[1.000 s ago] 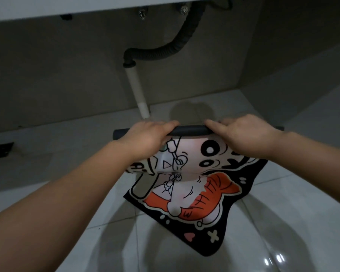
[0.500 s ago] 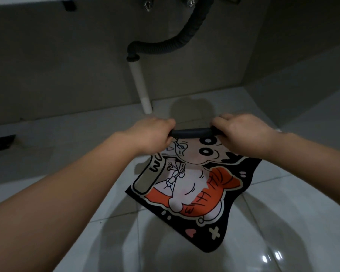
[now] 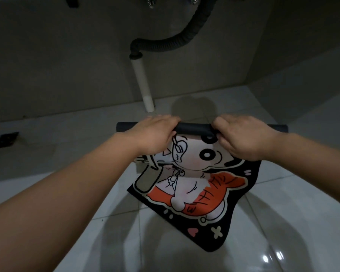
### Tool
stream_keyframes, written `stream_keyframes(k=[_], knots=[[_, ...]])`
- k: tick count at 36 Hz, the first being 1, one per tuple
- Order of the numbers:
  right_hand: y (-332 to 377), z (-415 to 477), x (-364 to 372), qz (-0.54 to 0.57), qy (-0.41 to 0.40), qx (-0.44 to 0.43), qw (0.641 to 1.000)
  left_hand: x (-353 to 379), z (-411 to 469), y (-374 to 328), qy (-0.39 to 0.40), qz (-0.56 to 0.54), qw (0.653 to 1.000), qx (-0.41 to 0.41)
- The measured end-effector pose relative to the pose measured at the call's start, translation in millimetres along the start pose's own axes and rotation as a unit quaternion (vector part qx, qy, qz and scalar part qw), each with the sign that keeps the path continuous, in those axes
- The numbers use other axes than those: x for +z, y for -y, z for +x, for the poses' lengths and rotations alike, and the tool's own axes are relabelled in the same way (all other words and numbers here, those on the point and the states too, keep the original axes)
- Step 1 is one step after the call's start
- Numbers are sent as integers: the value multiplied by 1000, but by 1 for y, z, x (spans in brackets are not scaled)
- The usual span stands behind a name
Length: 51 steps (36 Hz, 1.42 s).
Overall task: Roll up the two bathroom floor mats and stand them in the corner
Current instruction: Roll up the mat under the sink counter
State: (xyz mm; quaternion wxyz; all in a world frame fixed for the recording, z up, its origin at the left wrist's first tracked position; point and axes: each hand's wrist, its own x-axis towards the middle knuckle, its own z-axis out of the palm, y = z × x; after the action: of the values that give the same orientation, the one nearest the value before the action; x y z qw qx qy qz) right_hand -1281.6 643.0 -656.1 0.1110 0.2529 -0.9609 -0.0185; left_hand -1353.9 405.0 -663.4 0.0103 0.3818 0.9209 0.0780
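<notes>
While the mat [image 3: 186, 185] lay half unrolled at frame centre, our left hand [image 3: 153, 134] and right hand [image 3: 245, 138] gripped its rolled edge. Our fingers [image 3: 220, 122] curled tightly over that dark roll, above the glossy floor [image 3: 86, 242].

It was a home bathroom: glossy white floor tiles [image 3: 283, 203], a drain hose [image 3: 165, 44] and pipe [image 3: 142, 83] hung under a sink.

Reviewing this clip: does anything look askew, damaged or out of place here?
Nothing looks damaged or spilled. The cartoon mat lies skewed to the floor tile lines, its unrolled end buckling upward, while the left hand and right hand grip the rolled dark edge.
</notes>
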Motion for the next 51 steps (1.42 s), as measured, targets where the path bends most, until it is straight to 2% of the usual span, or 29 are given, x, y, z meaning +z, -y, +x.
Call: stream_keyframes(k=[7,12,16,19,22,24,30,35,39,41,47,51], knots=[[5,4,-2,6,13,21,1000,-3,0,-1,5,26,998,-61],[7,11,-5,5,56,63,996,0,0,-4,13,13,998,-63],[7,13,0,48,91,121,987,-2,-1,-4,17,5,999,-42],[5,12,3,-19,88,81,993,0,-3,-5,20,30,999,-5],[0,7,10,-135,63,-5,989,0,-1,-4,39,2,999,-9],[-2,4,11,-177,42,-28,983,1,1,-4,30,6,1000,-9],[0,10,9,-49,61,1,997,3,-1,-4,-55,74,996,1],[1,21,-2,61,135,72,986,6,0,-8,-41,34,999,-1],[4,28,0,114,173,126,970,4,3,-11,-28,66,997,-10],[4,28,3,105,157,126,974,2,4,-12,-17,76,997,-10],[0,23,11,-16,53,9,998,-5,5,-12,49,25,998,-15],[5,22,8,-4,69,0,998,-3,7,-13,43,14,999,-23]])
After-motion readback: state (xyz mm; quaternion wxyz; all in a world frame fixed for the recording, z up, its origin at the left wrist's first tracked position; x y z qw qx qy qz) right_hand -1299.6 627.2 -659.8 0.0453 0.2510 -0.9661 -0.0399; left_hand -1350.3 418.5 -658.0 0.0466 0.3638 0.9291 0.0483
